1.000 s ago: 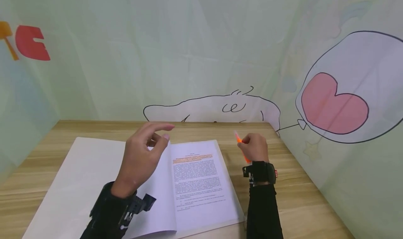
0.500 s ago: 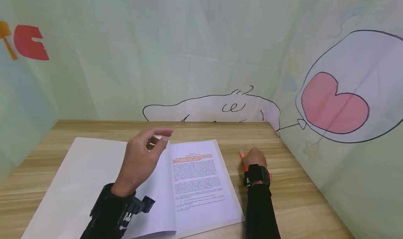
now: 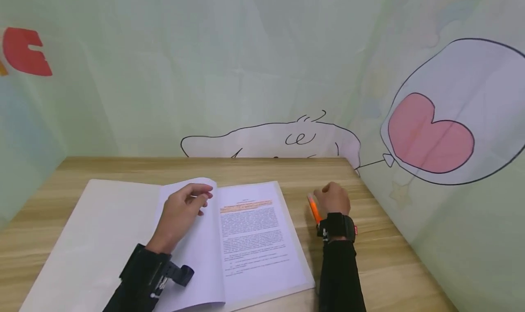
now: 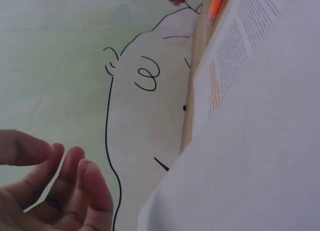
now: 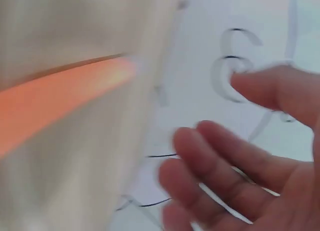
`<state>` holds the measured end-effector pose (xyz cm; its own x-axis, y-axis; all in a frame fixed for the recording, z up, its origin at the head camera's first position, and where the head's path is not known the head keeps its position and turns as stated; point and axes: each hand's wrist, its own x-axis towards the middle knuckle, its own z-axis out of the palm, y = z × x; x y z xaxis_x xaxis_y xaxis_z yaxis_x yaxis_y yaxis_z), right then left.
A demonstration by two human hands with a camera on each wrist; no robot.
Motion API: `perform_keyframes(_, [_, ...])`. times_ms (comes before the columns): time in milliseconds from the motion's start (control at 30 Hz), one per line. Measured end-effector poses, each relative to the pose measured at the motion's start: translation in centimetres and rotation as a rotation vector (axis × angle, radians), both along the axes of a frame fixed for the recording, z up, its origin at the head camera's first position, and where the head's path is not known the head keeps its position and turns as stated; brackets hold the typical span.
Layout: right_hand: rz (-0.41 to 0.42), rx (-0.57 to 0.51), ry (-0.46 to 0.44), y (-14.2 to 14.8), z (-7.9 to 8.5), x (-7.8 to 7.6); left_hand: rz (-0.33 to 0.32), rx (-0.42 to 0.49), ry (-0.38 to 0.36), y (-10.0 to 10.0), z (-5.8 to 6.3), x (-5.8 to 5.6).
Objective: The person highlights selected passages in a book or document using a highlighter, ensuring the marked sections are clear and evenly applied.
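An open book (image 3: 266, 280) lies on the table, its right page (image 3: 252, 243) printed with text and marked in orange across the top lines. Over the blank left page (image 3: 201, 257), which bows upward, hovers my left hand (image 3: 178, 216); the left wrist view shows its fingers (image 4: 95, 183) loosely bent around nothing. An orange highlighter (image 3: 314, 209) rests on the wood to the right of the book. Just right of it is my right hand (image 3: 334, 199). In the right wrist view its thumb and fingers (image 5: 215, 161) are spread apart, clear of the highlighter (image 5: 60, 98).
The wooden table (image 3: 381, 257) ends at a fabric wall (image 3: 246, 75) printed with a line-drawn animal (image 3: 262, 141) and a balloon with a pink heart (image 3: 430, 136). Both wrists carry black camera straps (image 3: 337, 226).
My right hand has set the highlighter down on the table and let go of it. My left hand has come lower, toward the blank page. The view has shifted slightly.
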<state>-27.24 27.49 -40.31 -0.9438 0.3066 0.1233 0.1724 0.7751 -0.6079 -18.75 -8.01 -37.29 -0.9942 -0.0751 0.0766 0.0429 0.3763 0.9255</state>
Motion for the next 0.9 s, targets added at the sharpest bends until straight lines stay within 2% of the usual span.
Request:
perform_keyframes(133, [0.067, -0.037, 0.183, -1.1, 2.2, 0.2, 0.025, -0.066, -0.007, -0.1, -0.4, -0.3])
perform_keyframes(200, [0.14, -0.056, 0.227, -1.9, 3.0, 0.3, 0.048, -0.096, 0.009, -0.2, -0.6, -0.4])
perform_keyframes(300, [0.255, -0.025, 0.27, -3.5, 3.5, 0.2, 0.07, -0.142, 0.048, 0.0, -0.8, -0.7])
perform_keyframes(433, [0.388, 0.033, 0.288, -6.0, 2.8, 0.3, 0.048, -0.183, 0.071, 0.4, -1.1, -1.2])
perform_keyframes(567, [0.521, 0.103, 0.323, -8.9, 1.7, 1.1, 0.03, -0.248, 0.076, 0.8, -2.2, -1.2])
perform_keyframes(667, [0.598, 0.191, 0.361, -10.8, 0.7, 1.5, 0.041, -0.387, 0.116, 1.3, -2.8, -0.9])
perform_keyframes(767, [0.653, 0.263, 0.379, -12.1, -0.2, 1.7, 0.038, -0.556, 0.143, 1.7, -2.8, -0.4])
perform_keyframes(900, [0.689, 0.265, 0.352, -13.0, -0.8, 2.3, 0.042, -0.703, 0.155, 1.8, -2.4, 0.1])
